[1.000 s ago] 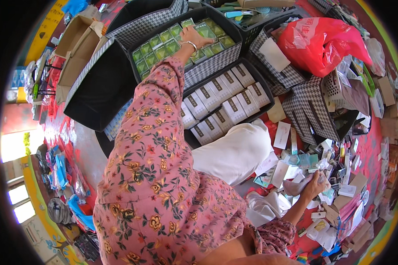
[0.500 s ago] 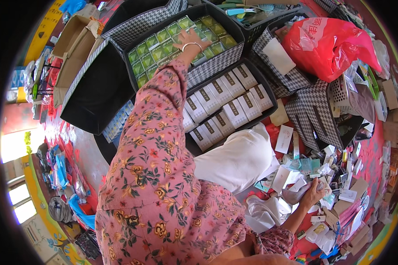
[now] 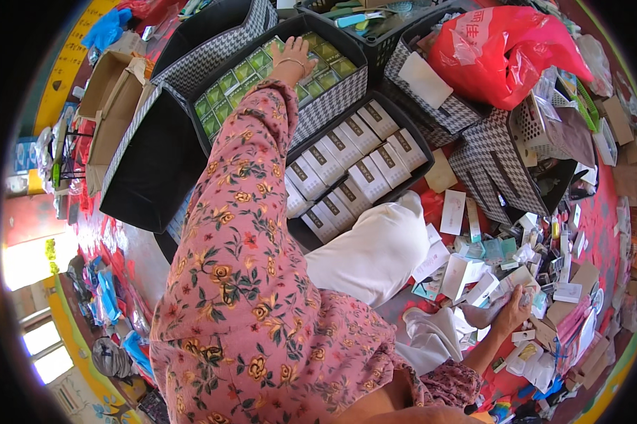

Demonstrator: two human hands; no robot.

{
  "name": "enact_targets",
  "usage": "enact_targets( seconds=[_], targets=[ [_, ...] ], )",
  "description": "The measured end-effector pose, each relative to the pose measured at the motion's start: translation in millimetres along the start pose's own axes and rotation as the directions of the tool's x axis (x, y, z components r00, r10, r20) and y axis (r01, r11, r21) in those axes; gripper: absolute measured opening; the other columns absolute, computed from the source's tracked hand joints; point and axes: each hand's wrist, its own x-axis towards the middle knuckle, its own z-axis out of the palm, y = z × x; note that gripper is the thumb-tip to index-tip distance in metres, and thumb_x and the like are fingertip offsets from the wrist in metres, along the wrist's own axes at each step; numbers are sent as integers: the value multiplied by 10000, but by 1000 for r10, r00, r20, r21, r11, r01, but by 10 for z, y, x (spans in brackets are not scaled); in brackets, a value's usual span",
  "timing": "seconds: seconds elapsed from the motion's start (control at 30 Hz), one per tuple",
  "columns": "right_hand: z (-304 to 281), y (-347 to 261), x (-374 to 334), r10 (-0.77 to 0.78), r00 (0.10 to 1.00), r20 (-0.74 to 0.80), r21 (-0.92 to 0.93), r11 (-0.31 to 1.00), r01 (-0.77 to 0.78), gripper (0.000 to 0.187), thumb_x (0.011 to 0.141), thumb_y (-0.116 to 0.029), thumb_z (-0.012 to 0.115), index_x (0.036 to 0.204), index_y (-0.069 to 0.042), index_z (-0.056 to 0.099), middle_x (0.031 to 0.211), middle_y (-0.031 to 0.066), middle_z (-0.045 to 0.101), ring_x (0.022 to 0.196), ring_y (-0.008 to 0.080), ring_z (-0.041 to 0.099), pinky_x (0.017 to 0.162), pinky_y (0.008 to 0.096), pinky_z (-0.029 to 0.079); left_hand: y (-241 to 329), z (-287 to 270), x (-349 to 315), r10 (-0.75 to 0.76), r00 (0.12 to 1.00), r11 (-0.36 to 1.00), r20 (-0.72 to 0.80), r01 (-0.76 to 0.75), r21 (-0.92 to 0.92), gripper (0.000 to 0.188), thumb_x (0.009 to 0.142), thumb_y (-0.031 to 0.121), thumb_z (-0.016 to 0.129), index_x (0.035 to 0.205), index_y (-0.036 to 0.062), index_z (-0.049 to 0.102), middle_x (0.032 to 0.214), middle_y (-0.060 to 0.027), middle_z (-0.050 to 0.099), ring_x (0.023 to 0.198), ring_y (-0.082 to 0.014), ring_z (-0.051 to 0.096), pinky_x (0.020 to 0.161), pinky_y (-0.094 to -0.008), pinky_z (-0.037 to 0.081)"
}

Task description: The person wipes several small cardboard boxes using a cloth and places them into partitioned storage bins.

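My left hand (image 3: 292, 59), with a bangle at the wrist, lies over rows of green boxes (image 3: 241, 76) with its fingers spread. They fill a black-lined houndstooth fabric bin (image 3: 330, 107). Just nearer, another dark bin (image 3: 423, 169) holds two rows of white boxes (image 3: 343, 148) with dark labels. To the right, my right hand (image 3: 515, 311) is beside my grey-covered foot (image 3: 482, 313), among loose packaging. Its fingers are curled, and what they hold, if anything, cannot be made out.
My white-trousered knee (image 3: 375, 247) bends beside the white-box bin. A red plastic bag (image 3: 505, 63) sits on a houndstooth bin at the back right. An open cardboard box (image 3: 114, 106) and an open black-lined bin (image 3: 145, 159) stand left. Small boxes and wrappers (image 3: 537, 247) cover the right floor.
The whole view has shifted slightly, moving the bins left and up in the picture. My left hand stays over the green boxes, and my right hand stays by the foot, slightly farther right.
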Motion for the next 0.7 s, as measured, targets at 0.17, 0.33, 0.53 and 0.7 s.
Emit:
enact_targets(
  seconds=[0.17, 0.33, 0.53, 0.7],
  targets=[
    [-31, 8, -18, 26, 999, -42, -214, 976, -35, 225, 849, -186, 558, 844, 36, 594, 721, 30, 569, 620, 104, 475, 537, 258, 389, -1, -42, 197, 132, 986, 991, 99, -128, -48, 679, 812, 606, 336, 1226, 80, 449, 1286, -137, 416, 1225, -281, 344, 1018, -518, 153],
    [8, 335, 180, -499, 824, 267, -598, 585, 548, 328, 727, -17, 507, 1035, -81, 600, 997, 150, 583, 888, 318, 551, 792, 401, 422, -1515, 1032, 1175, 792, 599, 606, -119, -747, 272, 625, 836, 474, 450, 1273, 32, 381, 1224, -209, 454, 1112, -337, 449, 934, -391, 341],
    [-239, 80, -71, -2, 1000, 14, -183, 983, 4, 320, 755, -325, 591, 784, -7, 612, 700, 196, 595, 654, 327, 576, 614, 406, 432, -394, 149, 729, 372, 756, 876, -538, -477, -64, 739, 804, 378, 555, 1369, 106, 163, 1359, -186, 266, 1244, -355, 254, 992, -429, 275],
    [142, -95, -485, -48, 961, 271, -213, 971, 108, 440, 767, -418, 576, 861, 12, 596, 772, 221, 603, 753, 353, 592, 692, 411, 452, 693, -1487, -839, 382, 561, 540, -734, -781, -315, 789, 751, 244, 633, 1354, 44, 167, 1365, -179, 257, 1246, -324, 278, 1037, -405, 214]
  ],
)
